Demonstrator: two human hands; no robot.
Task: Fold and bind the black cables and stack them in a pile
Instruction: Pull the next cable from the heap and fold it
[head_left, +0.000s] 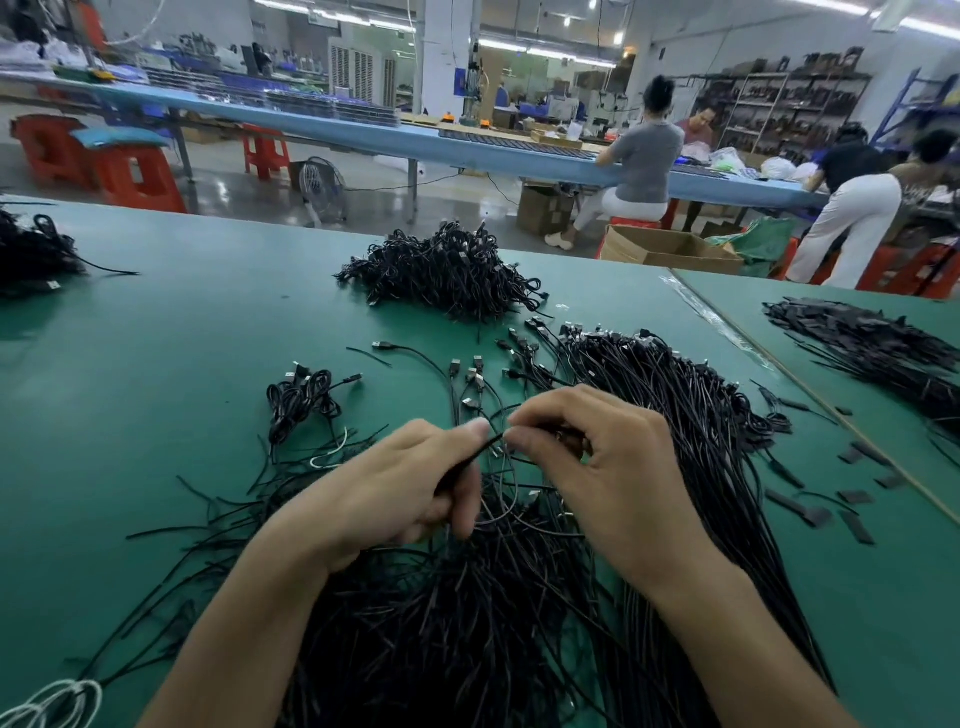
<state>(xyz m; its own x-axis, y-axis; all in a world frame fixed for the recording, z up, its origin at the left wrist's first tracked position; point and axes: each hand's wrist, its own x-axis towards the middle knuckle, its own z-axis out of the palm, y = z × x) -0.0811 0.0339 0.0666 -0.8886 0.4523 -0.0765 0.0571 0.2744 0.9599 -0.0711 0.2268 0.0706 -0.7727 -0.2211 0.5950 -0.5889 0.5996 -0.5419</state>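
Pinching one thin black cable (483, 448) between left hand (410, 488) and right hand (587, 457), just above the loose cable heap (467, 613). Reckon its slack could snag neighbouring strands and drag them into the fold. The bound pile (441, 270) sits well beyond.

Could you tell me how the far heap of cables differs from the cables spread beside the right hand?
The far heap is folded cables mounded up; the spread cables lie stretched long and roughly parallel. The far heap's ends poke out every way; the spread cables' plugs cluster at their far end. The far heap lies apart; the spread cables run alongside the right hand. Both are black, on the green table.
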